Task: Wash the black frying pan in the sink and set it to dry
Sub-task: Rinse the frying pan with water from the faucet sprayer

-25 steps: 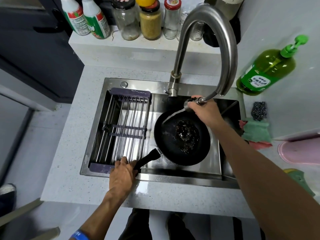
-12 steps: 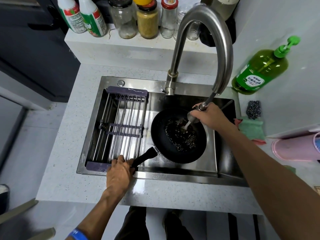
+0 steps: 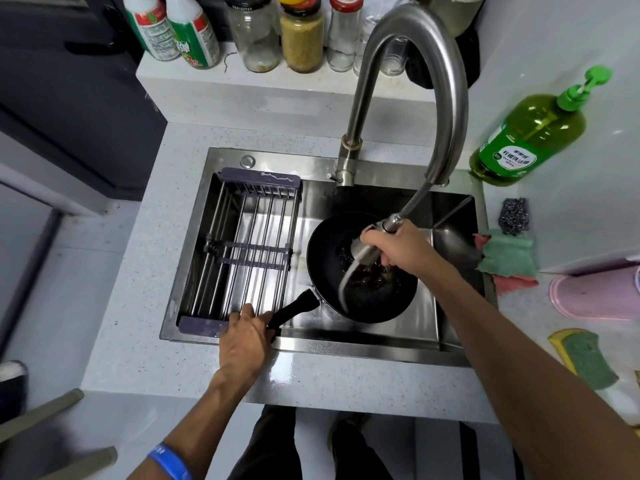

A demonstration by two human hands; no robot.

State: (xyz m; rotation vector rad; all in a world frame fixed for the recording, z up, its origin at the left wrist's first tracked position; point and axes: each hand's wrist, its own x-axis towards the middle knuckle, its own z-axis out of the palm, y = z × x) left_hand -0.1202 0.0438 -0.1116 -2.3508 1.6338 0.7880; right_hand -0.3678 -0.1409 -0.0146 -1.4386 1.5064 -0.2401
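The black frying pan [image 3: 377, 299] lies in the steel sink [image 3: 384, 336], dark burnt residue and water in its bowl. My left hand [image 3: 244, 336] grips the pan's black handle [image 3: 294, 308] at the sink's front rim. My right hand [image 3: 398, 245] holds the pulled-out spray head [image 3: 367, 251] of the tall steel faucet [image 3: 429, 64] just above the pan. A stream of water runs from it down onto the pan's near side.
A metal drying rack [image 3: 249, 251] spans the sink's left half. Green dish soap bottle [image 3: 530, 133], steel scourer [image 3: 514, 216], green and pink cloths [image 3: 509, 259] and a yellow-green sponge [image 3: 581, 355] sit on the right counter. Jars and bottles [image 3: 301, 32] line the back ledge.
My right hand pulled the spray head farther out and down over the pan, and the stream shifted from the far rim to the near side. My left hand kept its grip on the handle.
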